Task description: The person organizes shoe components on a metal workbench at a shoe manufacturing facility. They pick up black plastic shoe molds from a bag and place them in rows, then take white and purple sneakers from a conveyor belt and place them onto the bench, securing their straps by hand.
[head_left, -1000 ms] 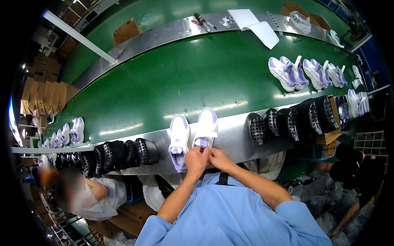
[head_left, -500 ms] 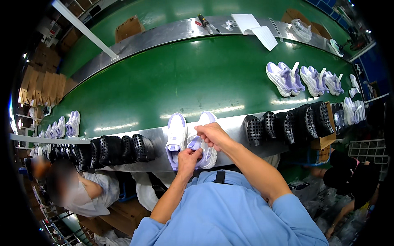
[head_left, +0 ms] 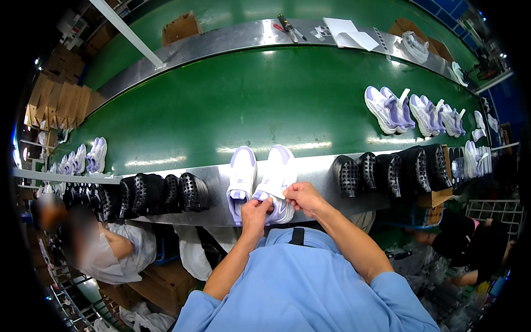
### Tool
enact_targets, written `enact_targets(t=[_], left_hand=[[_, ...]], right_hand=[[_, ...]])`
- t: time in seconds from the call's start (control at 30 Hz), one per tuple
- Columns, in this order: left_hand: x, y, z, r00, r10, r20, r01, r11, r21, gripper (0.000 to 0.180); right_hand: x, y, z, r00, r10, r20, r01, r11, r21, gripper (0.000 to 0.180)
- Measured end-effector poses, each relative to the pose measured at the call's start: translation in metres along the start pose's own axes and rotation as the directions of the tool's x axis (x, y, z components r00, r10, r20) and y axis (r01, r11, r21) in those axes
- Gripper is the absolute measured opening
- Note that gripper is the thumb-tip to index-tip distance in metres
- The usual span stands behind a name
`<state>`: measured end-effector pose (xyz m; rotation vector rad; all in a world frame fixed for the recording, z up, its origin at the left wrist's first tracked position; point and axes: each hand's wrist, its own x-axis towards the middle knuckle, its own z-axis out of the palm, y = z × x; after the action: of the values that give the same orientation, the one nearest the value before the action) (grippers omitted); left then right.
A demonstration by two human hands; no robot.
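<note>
Right shoe [head_left: 278,177]: white and lilac sneaker, sole down on the steel ledge [head_left: 318,172] at the near edge of the green belt [head_left: 238,110], toe pointing far, heel toward the person. It touches its mate, the left shoe [head_left: 241,178], on its left side.

Left hand [head_left: 256,210]: at the heel of the right shoe, fingers curled and closed on the heel collar from the near side.

Right hand [head_left: 301,196]: at the right side of the heel, thumb and fingers pinched shut on a white tab or tongue edge; the exact part is too small to tell.

Handling, judged: light; upper soft and yielding, sole stiffer and rubbery, so not slippery. Not fragile, but the pale fabric would mark easily. Best held at the heel counter or along the sole edge, where it is firm; the tongue and collar fold under a pinch.

Nearby: rows of black lasts [head_left: 160,193] left and right on the ledge; finished pairs [head_left: 406,108] far right on the belt; a seated person [head_left: 94,249] near left.
</note>
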<state>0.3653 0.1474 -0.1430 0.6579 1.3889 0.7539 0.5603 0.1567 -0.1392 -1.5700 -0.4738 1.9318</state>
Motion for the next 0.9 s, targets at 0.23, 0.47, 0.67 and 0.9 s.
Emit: enact_targets(t=[0.23, 0.47, 0.67, 0.9], left_hand=[[0.002, -0.008, 0.002, 0.999, 0.017, -0.039, -0.018, 0.999, -0.027, 0.019], [-0.003, -0.004, 0.007, 0.994, 0.112, 0.0, -0.109, 0.973, 0.203, 0.019], [-0.017, 0.019, 0.009, 0.851, 0.471, 0.232, -0.461, 0.456, 0.761, 0.015], [0.006, 0.007, 0.008, 0.627, 0.696, 0.349, -0.641, 0.207, 0.739, 0.016]], right_hand=[[0.01, 0.029, 0.012, 0.965, -0.21, -0.159, 0.171, 0.957, -0.233, 0.02], [0.011, 0.039, 0.009, 0.906, -0.368, -0.21, 0.234, 0.847, -0.476, 0.025], [-0.032, 0.027, 0.002, 0.801, -0.564, -0.201, 0.221, 0.59, -0.776, 0.033], [-0.02, 0.036, 0.017, 0.865, -0.455, -0.213, 0.144, 0.63, -0.763, 0.036]])
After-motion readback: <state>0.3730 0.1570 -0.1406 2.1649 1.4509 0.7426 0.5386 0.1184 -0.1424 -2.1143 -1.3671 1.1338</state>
